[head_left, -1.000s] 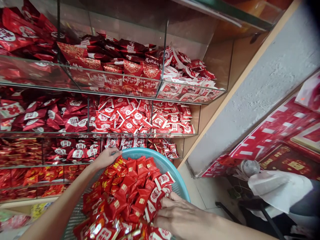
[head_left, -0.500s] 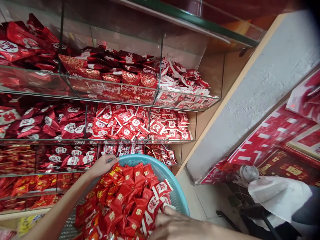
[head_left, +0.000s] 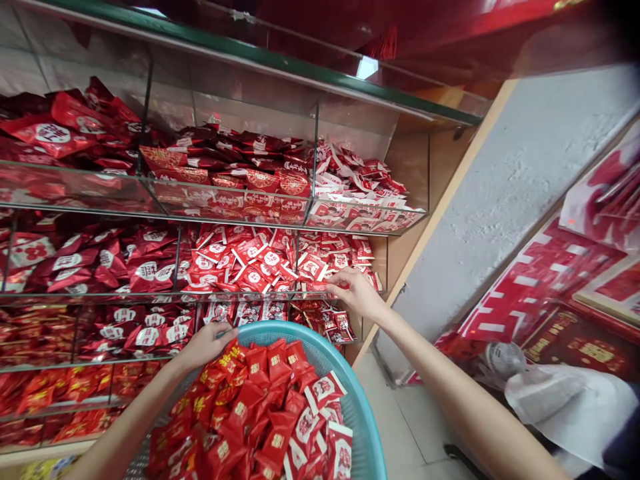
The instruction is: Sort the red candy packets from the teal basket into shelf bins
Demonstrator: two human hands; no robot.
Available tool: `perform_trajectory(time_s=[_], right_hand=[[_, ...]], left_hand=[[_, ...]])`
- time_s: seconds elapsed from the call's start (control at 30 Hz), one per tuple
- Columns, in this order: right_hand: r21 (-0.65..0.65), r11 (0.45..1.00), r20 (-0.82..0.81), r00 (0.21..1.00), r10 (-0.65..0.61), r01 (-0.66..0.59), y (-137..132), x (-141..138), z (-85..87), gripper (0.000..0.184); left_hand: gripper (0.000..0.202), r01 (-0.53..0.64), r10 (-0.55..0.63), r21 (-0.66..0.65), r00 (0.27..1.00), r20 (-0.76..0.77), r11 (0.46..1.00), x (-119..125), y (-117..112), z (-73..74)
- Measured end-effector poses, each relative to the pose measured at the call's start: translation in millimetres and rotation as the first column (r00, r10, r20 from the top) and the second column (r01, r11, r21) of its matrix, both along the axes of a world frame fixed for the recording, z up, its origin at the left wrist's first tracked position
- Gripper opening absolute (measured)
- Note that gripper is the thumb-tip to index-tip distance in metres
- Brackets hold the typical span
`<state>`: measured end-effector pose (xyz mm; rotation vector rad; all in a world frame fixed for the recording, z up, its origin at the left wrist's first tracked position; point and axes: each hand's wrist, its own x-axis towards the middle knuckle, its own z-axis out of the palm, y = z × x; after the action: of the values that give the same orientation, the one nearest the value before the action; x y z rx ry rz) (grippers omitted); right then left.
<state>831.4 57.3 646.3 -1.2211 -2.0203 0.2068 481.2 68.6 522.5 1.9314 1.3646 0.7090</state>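
Glass shelves (head_left: pixel 350 224) hold red packets (head_left: pixel 250 257); grey wall (head_left: pixel 525 173), tiled floor (head_left: pixel 405 427) beside.

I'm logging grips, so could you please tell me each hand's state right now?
Left hand: closed on the round teal plastic basket rim.
Right hand: touching red-and-white foil packets; grip cannot be told.

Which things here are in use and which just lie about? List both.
In use: left hand on basket rim; basket packets; right hand at shelf packets.
Lying about: white cloth; fan; red box.
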Motion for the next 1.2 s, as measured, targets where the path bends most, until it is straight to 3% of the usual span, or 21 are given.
perform_trajectory(time_s=[0.23, 0.43, 0.5, 0.57, 0.67, 0.73, 0.83, 0.93, 1.1, 1.2], right_hand=[[-0.047, 0.998, -0.226, 0.973, 0.038, -0.05, 5, 0, -8.6, 0.026], [-0.041, 0.999, -0.495, 0.868, -0.042, 0.025, -10, 3, -5.1, 0.028], [-0.106, 0.994, -0.625, 0.778, -0.064, -0.004, -24, 0, -7.9, 0.027], [-0.226, 0.964, -0.776, 0.624, -0.09, -0.143, -39, -6, -14.5, 0.026], [-0.354, 0.847, -0.897, 0.4, -0.188, -0.397, -62, -18, -30.0, 0.026], [-0.382, 0.782, -0.915, 0.318, -0.248, -0.493, -75, -27, -41.3, 0.027], [-0.346, 0.756, -0.938, 0.231, -0.259, -0.556, -89, -37, -55.2, 0.024], [-0.319, 0.778, -0.945, 0.24, -0.221, -0.541, -101, -42, -65.0, 0.02], [-0.33, 0.864, -0.869, 0.48, -0.121, -0.38, -117, -39, -79.3, 0.013], [-0.283, 0.893, -0.817, 0.575, -0.034, -0.35, -125, -40, -85.4, 0.021]], left_hand=[[0.036, -0.019, 0.019, 0.005, 1.0, 0.01, 1.0, -1, 3, -2.8], [0.037, -0.015, 0.015, 0.013, 1.0, 0.0, 1.0, -1, 1, -2.7], [0.037, -0.011, 0.011, 0.014, 1.0, -0.002, 1.0, -1, 0, -2.6], [0.037, -0.01, 0.01, 0.016, 1.0, -0.003, 1.0, -1, 0, -2.6], [0.038, -0.014, 0.015, 0.018, 1.0, -0.012, 1.0, -1, 1, -3.4], [0.038, -0.019, 0.019, 0.019, 1.0, -0.02, 1.0, -1, 1, -4.4], [0.038, -0.024, 0.025, 0.018, 0.999, -0.031, 1.0, -2, 2, -5.5], [0.037, -0.019, 0.02, 0.017, 0.999, -0.037, 1.0, -2, 2, -5.4], [0.034, -0.01, 0.011, 0.014, 0.999, -0.036, 1.0, -2, 2, -4.8], [0.033, -0.016, 0.017, 0.013, 0.999, -0.035, 1.0, -2, 2, -4.0]])
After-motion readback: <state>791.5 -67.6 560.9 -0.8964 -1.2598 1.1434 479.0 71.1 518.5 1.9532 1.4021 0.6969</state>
